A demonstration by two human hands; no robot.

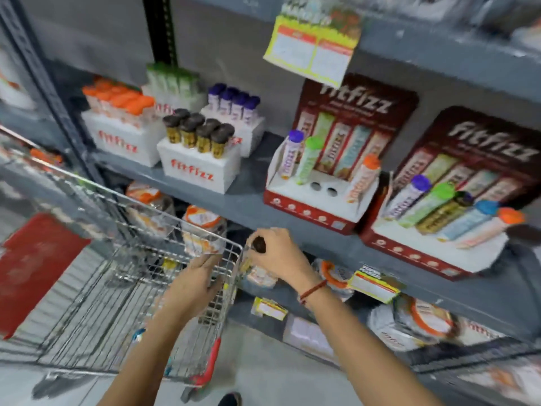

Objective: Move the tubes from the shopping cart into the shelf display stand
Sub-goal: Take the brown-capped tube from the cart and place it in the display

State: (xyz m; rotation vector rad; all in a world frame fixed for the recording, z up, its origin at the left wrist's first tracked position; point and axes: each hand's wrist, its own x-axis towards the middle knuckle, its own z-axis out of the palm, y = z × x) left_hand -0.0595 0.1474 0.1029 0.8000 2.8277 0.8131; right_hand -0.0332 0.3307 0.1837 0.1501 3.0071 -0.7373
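Head view, risk: the dark-capped yellow tube (254, 253) was gripped near its cap only, just beside the rim of the silver wire shopping cart (175, 221); it could, I judged, snag the wire on the way up and slip loose; the picture was blurred, so the grip could not be read finely.
Head view, target: the red-and-white cardboard display stand (316, 197) on the grey metal shelf (251, 168) had two empty round holes between leaning tubes; a careless insertion might knock the green-capped tube (308, 159) over.
Head view, right hand: the right hand (278, 253) was clenched around the tube, which sat under its fingers, at the cart's near corner and well below the stand.
Head view, left hand: the left hand (193, 282) reached into the cart basket; whether it grasped anything could not be told.
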